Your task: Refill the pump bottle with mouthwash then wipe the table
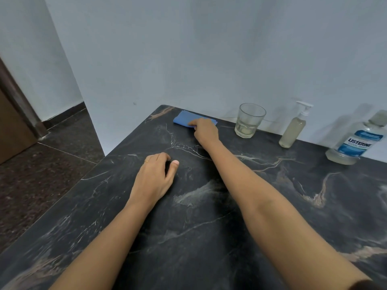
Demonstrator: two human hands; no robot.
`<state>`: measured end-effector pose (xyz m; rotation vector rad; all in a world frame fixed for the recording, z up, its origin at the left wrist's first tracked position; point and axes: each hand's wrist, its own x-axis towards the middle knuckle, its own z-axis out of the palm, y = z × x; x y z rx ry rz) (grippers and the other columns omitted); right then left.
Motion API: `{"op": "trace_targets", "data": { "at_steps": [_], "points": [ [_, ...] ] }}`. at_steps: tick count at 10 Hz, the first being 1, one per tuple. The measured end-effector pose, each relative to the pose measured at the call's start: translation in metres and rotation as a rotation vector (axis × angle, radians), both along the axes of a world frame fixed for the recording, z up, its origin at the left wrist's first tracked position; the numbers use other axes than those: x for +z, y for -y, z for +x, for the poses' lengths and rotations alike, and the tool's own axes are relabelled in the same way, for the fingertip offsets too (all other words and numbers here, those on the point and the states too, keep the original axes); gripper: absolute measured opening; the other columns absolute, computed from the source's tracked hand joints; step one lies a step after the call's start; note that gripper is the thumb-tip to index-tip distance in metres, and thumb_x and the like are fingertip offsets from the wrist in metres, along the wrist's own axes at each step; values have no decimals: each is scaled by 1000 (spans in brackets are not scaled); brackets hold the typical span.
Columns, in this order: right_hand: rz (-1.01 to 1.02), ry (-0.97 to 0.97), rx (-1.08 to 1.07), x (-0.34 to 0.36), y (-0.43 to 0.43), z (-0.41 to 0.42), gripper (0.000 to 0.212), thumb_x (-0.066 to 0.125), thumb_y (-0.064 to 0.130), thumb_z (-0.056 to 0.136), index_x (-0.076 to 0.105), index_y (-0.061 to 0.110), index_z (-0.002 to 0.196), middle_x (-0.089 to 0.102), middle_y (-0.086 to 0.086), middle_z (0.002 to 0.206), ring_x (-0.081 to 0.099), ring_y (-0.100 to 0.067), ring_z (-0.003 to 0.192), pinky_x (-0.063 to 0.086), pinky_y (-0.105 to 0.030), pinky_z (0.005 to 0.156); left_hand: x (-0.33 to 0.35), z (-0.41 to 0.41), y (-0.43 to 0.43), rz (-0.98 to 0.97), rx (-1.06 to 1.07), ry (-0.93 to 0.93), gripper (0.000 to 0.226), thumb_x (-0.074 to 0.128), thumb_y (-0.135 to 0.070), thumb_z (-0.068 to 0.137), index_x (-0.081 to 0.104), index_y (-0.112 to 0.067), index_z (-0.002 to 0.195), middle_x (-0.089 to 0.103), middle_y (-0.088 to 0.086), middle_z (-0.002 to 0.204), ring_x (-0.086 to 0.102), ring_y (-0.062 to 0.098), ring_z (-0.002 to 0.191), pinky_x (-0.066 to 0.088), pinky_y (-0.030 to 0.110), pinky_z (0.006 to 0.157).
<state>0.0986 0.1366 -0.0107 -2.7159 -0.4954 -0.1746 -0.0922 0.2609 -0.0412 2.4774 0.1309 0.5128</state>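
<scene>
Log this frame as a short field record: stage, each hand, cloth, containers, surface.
stage: wiping; pump bottle looks filled, pump on
right hand: fingers pressing blue cloth at table's far left corner
left hand: resting on table, holding nothing
glass: upright, a little liquid at the bottom
mouthwash bottle: capped, nearly empty, far right
surface: dark marble, no visible spill

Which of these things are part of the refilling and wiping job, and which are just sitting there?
Part of the job:
pump bottle
mouthwash bottle
blue cloth under the right hand
table

Just sitting there:
drinking glass
</scene>
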Motion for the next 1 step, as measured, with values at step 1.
{"op": "trace_targets", "data": {
  "at_steps": [1],
  "points": [
    [-61, -47, 56, 1, 7, -7, 60, 41, -10, 87, 53, 23, 135, 47, -9, 143, 46, -30, 128, 47, -43, 97, 2, -3, 2, -17, 0, -17, 31, 44, -43, 97, 58, -16, 99, 58, -6, 94, 47, 10, 98, 40, 28, 76]
  ]
}}
